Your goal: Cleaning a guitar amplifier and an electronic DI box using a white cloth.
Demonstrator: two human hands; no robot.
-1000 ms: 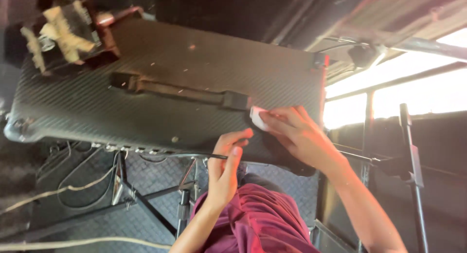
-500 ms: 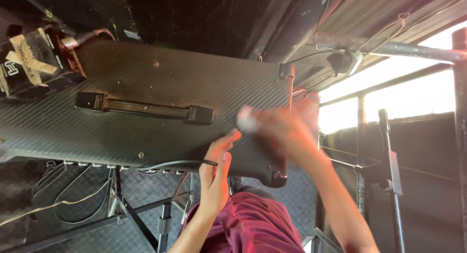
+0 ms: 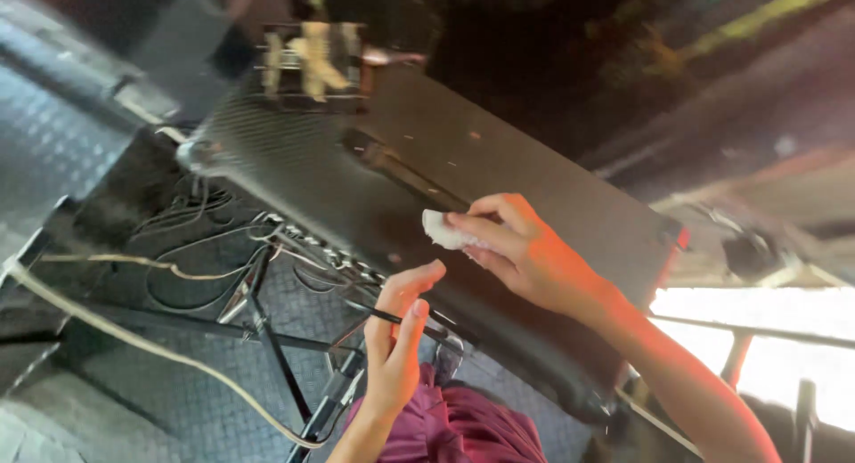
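My right hand (image 3: 525,249) presses a small white cloth (image 3: 443,231) onto the top of a black amplifier (image 3: 552,191), just below its black carry handle (image 3: 401,174). My left hand (image 3: 392,338) is at the amplifier's front edge, fingers pinched on a thin black cable (image 3: 405,322). A maroon garment (image 3: 454,423) shows under my left wrist.
A small dark box wrapped in pale tape (image 3: 307,67) sits on the amplifier's far end. Loose cables (image 3: 191,249) hang by its control row. A black metal stand (image 3: 267,338) rests on the grey patterned floor (image 3: 169,383). A bright window (image 3: 757,307) is at right.
The view has swung and tilted. My right hand with the cloth has slid along the amplifier top toward the handle. My left hand has stayed at the front edge.
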